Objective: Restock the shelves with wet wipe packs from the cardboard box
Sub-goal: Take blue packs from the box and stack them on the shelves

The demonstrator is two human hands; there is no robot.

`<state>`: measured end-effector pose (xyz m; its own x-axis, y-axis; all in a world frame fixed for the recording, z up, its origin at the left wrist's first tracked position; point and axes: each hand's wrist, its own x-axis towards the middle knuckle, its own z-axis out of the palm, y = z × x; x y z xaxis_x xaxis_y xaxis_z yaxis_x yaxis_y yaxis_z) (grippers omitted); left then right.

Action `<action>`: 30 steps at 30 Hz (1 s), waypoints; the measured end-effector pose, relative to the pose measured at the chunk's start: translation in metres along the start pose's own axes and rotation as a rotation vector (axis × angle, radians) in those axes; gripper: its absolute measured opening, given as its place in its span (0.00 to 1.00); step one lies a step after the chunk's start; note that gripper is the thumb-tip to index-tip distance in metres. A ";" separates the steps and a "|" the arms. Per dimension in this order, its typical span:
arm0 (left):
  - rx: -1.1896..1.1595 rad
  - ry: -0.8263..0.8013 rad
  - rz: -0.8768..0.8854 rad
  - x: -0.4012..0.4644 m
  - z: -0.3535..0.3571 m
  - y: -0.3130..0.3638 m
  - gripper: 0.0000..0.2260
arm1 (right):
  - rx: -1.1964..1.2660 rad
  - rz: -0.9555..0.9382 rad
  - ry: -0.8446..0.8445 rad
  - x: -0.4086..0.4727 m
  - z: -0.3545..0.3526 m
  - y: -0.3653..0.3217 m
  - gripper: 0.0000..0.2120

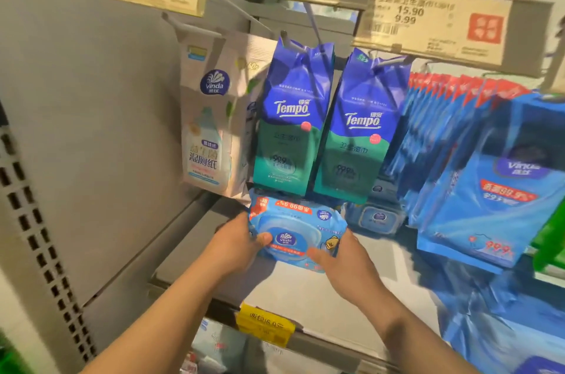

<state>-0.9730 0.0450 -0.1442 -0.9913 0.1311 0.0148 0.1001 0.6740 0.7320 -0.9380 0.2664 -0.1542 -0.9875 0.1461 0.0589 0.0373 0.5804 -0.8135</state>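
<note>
The left hand (237, 240) and right hand (342, 259) both grip one blue wet wipe pack (298, 228), thumbs on its top face, fingers curled under its short ends. The pack is held flat, label facing away, just above the grey shelf (195, 251), below the hanging stock. Judged handling: soft film pouch, moderately heavy with moisture, slippery skin; the rigid flip lid is the firmest part. Support by both ends; avoid squeezing the centre.

Count: one pack in hand; two Tempo packs (292, 117) on hooks; one white Vinda pack (211, 117) beside them; further blue packs (489, 172) to the right, number unclear.
</note>
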 end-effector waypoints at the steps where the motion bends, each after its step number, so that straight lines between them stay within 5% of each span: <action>1: 0.014 -0.011 0.000 0.007 -0.001 0.002 0.16 | 0.012 0.004 0.017 0.004 0.000 0.000 0.20; 10: 0.153 -0.073 -0.079 0.039 0.014 -0.002 0.20 | 0.131 0.149 0.049 0.008 0.002 -0.009 0.14; 17: 0.205 -0.041 -0.040 0.047 0.020 -0.017 0.30 | -0.102 0.185 0.185 -0.006 0.013 -0.001 0.05; 23: 0.100 0.001 -0.124 -0.010 0.011 -0.001 0.35 | -0.177 0.322 0.124 -0.043 0.001 -0.002 0.31; 30: 0.181 0.158 -0.049 -0.127 -0.002 0.017 0.31 | -0.206 0.088 0.043 -0.115 -0.026 -0.018 0.21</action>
<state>-0.8459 0.0383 -0.1323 -0.9950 -0.0106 0.0993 0.0515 0.7981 0.6003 -0.8216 0.2597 -0.1314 -0.9717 0.2353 0.0212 0.1581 0.7143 -0.6817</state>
